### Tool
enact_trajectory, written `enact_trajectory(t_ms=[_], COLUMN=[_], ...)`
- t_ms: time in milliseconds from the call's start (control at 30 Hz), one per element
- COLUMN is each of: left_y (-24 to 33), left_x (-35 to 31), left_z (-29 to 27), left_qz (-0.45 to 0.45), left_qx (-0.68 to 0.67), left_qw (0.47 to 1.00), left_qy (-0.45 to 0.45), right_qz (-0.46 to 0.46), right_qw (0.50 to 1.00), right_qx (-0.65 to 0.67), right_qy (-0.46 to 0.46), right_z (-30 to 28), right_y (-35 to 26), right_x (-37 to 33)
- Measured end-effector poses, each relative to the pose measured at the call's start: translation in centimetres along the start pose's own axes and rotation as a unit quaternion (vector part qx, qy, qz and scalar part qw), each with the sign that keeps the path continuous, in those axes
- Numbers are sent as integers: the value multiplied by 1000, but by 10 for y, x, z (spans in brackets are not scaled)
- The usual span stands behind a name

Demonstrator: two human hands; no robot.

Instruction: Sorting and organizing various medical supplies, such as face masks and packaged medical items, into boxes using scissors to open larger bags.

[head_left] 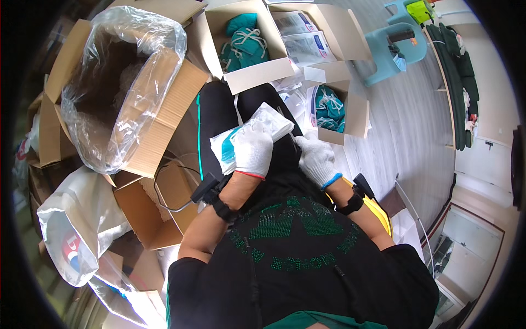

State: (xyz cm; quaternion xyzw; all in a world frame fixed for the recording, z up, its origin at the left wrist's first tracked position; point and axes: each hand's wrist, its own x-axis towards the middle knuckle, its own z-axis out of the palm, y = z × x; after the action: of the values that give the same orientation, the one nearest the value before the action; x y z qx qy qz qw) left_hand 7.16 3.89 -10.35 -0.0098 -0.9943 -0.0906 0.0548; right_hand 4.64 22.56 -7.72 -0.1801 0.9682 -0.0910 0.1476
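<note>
My left hand (253, 149), in a white knit glove with a red cuff, is closed on a flat white plastic packet (278, 123) over my lap. Something teal shows at the packet's left part; whether it is one packet or a small stack I cannot tell. Just right of it, my right hand (316, 158), in a white glove with a blue cuff, has its fingers curled near my thigh. A thin dark edge runs up from those fingertips, and what they hold is not clear. In front of my knees, an open carton (260, 75) contains teal cloth bundles (245, 46) tied with white strings.
A smaller box (357, 116) of teal bundles stands at right, beside a carton of flat printed packets (309, 46). A large carton lined with clear plastic (156, 93) is at left, above an open brown box (164, 233). A light-blue stool (378, 49) stands far right.
</note>
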Motion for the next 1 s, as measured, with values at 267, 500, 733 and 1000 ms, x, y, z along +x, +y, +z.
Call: enact_trajectory(t_ms=[267,500,733,1000], left_y=[1,-5,-12,5], left_x=[-7,-17,-5,-2], left_z=[12,3,-10,9], left_qz=[-34,-66,-85,29], left_qx=[-9,-130,-93,96], left_qw=[999,989,992,994], left_qy=[0,30,-12,40], right_qz=[27,91,126,159], right_qw=[997,898,754,764], right_qx=[46,428,602,575], right_qy=[-47,-46,-232,-247], right_z=[-3,-7,-69,-66], right_y=[-9,25,-12,-35], right_x=[-4,-4,-45,-10])
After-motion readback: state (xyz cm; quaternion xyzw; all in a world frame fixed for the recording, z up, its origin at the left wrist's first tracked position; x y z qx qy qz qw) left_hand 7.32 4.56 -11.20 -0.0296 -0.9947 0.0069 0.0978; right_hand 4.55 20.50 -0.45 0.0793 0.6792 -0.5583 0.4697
